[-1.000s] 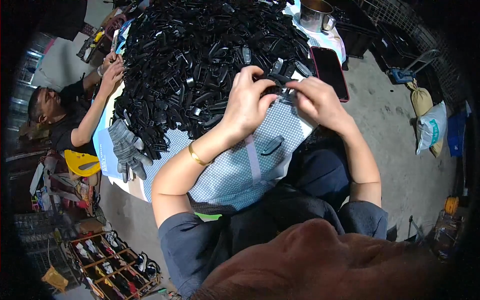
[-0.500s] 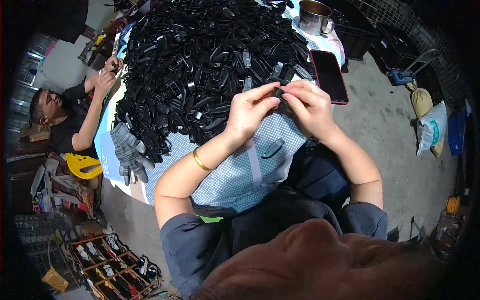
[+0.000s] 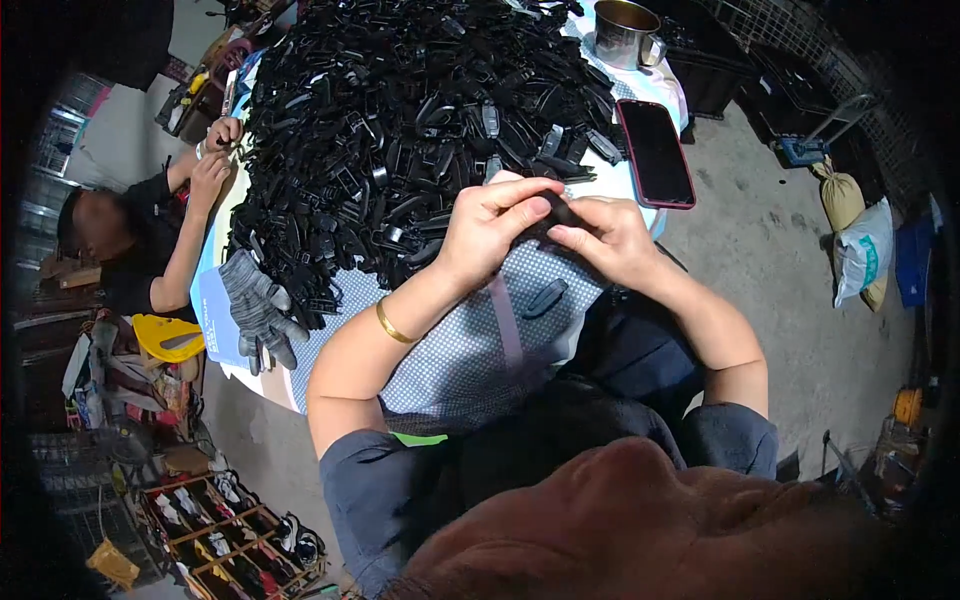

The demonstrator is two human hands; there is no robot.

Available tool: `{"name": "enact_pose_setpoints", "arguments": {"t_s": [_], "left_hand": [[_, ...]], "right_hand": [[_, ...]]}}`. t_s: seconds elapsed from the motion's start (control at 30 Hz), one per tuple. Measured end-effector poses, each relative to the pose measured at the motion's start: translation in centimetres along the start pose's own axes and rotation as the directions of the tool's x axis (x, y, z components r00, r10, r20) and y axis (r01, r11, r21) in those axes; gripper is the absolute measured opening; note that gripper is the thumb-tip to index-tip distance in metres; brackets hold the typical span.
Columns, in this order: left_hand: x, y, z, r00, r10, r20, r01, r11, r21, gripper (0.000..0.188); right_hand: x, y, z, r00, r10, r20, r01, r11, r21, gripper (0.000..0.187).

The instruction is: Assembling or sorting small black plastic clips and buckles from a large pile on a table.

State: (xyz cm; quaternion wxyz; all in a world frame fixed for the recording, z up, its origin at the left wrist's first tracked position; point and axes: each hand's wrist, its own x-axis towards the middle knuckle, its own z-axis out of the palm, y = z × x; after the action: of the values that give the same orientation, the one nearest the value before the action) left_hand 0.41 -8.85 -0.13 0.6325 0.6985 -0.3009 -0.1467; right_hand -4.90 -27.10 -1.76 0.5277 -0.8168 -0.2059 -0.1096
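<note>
Between my two hands, at the near edge of the heap, is a small black plastic part [image 3: 556,208]; my fingers cover much of it, so its exact kind is hard to tell. My left hand [image 3: 492,222] pinches it from the left, thumb and forefinger closed. From the right, my right hand [image 3: 608,238] grips it with closed fingers. Behind them spreads a large heap of black plastic clip-like parts [image 3: 390,130], a few of them grey. One loose dark curved part [image 3: 545,298] lies on the dotted cloth [image 3: 450,350] before me.
Right of the heap lie a red-edged phone [image 3: 657,155] and a metal mug [image 3: 622,40]. A grey glove [image 3: 258,305] rests at the table's left edge, near a yellow stool [image 3: 168,338]. Across on the left, a co-worker's hands [image 3: 212,165] work beside the heap. Sacks [image 3: 865,250] stand on the right.
My hands have come slightly lower and closer around the black part, which now shows larger between them. The co-worker's hands and head have shifted a little.
</note>
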Motion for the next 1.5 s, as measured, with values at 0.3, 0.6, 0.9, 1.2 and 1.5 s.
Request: {"name": "enact_pose_setpoints", "arguments": {"t_s": [0.3, 0.6, 0.9, 1.2, 1.5], "left_hand": [[0.4, 2.8, 1.2, 0.904, -0.307, 0.297, 0.128, 0.858, 0.497, 0.028], [3.3, -0.8, 1.2, 0.912, 0.296, 0.283, -0.37, 0.298, 0.88, 0.016], [3.5, -0.5, 0.7, 0.939, 0.258, 0.226, -0.304, 0.32, 0.897, 0.026], [2.5, 0.9, 0.3, 0.986, -0.082, -0.147, 0.073, 0.995, -0.067, 0.028], [1.7, 0.3, 1.2, 0.968, -0.168, -0.187, 0.089, 0.924, -0.371, 0.03]], "right_hand": [[2.5, 1.3, -3.6, 0.991, -0.134, -0.026, 0.1, 0.843, -0.529, 0.024], [4.1, 3.3, -1.8, 0.968, -0.212, -0.131, 0.095, 0.801, -0.592, 0.016], [2.7, 3.1, -1.9, 0.963, -0.035, -0.267, -0.012, 0.985, -0.17, 0.018], [1.9, 1.7, -0.4, 0.962, 0.221, -0.158, -0.136, 0.895, 0.424, 0.019], [1.7, 2.1, 0.2, 0.948, 0.283, -0.145, -0.146, 0.793, 0.591, 0.019]]}}
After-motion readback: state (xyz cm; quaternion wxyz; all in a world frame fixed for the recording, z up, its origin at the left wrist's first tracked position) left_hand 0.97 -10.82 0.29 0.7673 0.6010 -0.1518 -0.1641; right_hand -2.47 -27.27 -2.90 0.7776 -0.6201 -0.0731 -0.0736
